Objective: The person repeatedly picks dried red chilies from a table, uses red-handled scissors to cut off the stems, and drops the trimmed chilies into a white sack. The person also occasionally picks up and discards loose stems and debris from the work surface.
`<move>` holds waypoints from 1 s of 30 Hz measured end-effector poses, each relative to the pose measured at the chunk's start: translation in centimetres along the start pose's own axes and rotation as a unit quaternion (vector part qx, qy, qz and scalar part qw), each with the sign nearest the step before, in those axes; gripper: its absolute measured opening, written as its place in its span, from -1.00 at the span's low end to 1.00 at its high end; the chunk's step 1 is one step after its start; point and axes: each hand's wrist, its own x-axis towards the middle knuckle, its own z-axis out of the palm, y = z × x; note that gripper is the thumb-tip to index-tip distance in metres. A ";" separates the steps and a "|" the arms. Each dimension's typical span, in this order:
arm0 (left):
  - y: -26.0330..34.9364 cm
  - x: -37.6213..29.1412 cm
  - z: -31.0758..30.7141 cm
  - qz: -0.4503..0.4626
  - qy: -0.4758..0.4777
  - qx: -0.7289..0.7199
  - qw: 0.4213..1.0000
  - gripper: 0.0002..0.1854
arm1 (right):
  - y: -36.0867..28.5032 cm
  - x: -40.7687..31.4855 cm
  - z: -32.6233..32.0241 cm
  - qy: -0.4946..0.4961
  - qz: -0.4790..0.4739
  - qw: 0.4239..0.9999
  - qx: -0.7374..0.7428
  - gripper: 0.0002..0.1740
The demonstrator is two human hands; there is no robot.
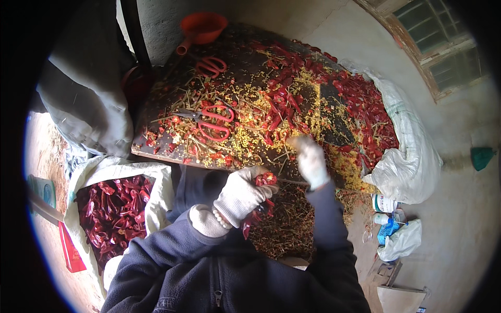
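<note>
My left hand (pixel 244 193), in a white knitted glove, is closed around several dried red chili peppers (pixel 266 178) just off the table's front edge; some hang below the fist. To its right my right hand (pixel 311 160), also gloved, is blurred over the table (pixel 334 131); its fingers are too blurred to tell whether they hold anything. Red-handled scissors (pixel 213 122) lie on the table among yellow seeds, stems and pepper scraps, with a second pair (pixel 211 67) behind them. A loose heap of red peppers (pixel 282 103) lies mid-table.
An open white woven sack (pixel 160 176) full of red peppers stands at the left. Another white sack (pixel 415 156) spills peppers at the table's right end. A red plastic ladle (pixel 203 29) rests at the back. Stems and scraps (pixel 289 223) lie below the table edge, with containers (pixel 385 205) at right.
</note>
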 end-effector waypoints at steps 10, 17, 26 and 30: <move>-0.3 0.9 -0.2 0.039 -0.029 -0.017 0.999 -0.60 | 11.9 14.4 3.2 -0.027 0.201 0.924 -0.323 -0.70; 0.5 0.7 -0.1 0.058 -0.008 -0.098 0.993 -0.67 | 9.6 11.9 3.0 0.267 0.301 0.899 0.174 -0.58; 0.3 0.7 0.5 0.054 0.064 -0.168 0.982 -0.62 | -9.6 0.3 2.3 0.133 0.043 0.983 0.119 -0.91; -0.5 0.4 0.4 0.131 0.042 -0.110 0.984 -0.42 | -13.5 -2.3 2.4 0.148 -0.033 0.987 -0.056 -0.65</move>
